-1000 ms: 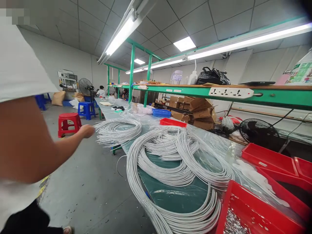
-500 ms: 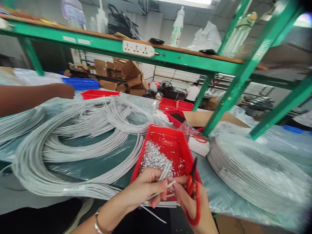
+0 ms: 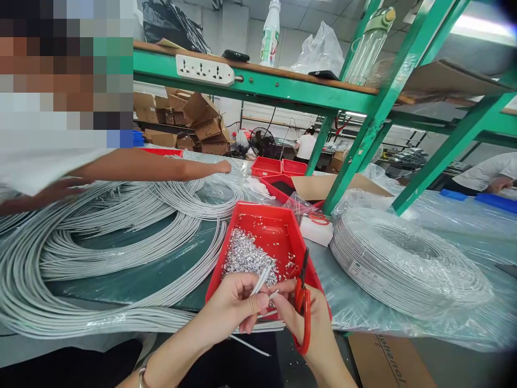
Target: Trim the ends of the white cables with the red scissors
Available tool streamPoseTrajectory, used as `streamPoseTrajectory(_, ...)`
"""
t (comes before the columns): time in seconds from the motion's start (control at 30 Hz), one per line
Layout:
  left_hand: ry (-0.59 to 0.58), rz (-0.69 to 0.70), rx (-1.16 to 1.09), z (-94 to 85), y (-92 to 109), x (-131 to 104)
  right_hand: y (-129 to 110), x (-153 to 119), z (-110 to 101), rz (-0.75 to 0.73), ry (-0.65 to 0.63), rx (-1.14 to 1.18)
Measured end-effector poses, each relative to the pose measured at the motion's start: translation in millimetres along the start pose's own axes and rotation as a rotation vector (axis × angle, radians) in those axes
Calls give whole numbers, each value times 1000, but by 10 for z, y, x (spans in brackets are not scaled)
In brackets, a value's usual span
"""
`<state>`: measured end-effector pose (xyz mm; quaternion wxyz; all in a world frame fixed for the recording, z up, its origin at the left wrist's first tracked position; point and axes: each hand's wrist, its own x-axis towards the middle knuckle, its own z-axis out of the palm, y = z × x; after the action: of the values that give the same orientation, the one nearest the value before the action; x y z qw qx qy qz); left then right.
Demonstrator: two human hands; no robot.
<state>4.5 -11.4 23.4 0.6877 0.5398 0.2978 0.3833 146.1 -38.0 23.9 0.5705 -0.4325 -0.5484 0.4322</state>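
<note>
My left hand (image 3: 238,304) is closed round several white cable ends (image 3: 262,277) over the near part of a red tray (image 3: 283,229). Small silvery pieces (image 3: 246,256) lie heaped in the tray's left side. Red-handled scissors (image 3: 306,318) hang on my right hand (image 3: 305,315), their dark blades pointing up. The thumb and fingertips of that hand pinch the tip of one white cable beside my left fingers. Long bundles of white cable (image 3: 141,318) run leftward from there in wide loops.
Another person's arm (image 3: 161,164) reaches over the cable loops at left. A big wrapped cable coil (image 3: 404,264) lies at right. Behind the tray stand a white box (image 3: 317,229) and red trays (image 3: 266,166). A green shelf frame (image 3: 283,91) crosses above; a cardboard box (image 3: 388,361) is below.
The view has shifted right. The other person's arm now extends farther over the loops, and their upper body has come into view. My hands keep nearly the same hold.
</note>
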Motion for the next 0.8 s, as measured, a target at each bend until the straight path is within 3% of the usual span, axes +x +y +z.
streamPoseTrajectory(0.23,-6,-12,-7,-22,-32,-10,-14,-35,-31,43,9,-9)
streamPoseTrajectory(0.37,-141,-94,-57,-34,-35,-32,5,-26,-40,41,-40,3)
streamPoseTrajectory(0.47,-243,-154,-31,-11,-56,-51,18,22,-61,0,5,-36)
streamPoseTrajectory(0.53,-216,-98,48,16,-70,-58,25,82,-112,-10,57,-87)
streamPoseTrajectory(0.63,-133,9,155,47,-78,-54,31,191,-250,-28,21,-147)
streamPoseTrajectory(0.8,-76,-53,104,86,-25,-9,-74,228,-497,-51,-163,-217)
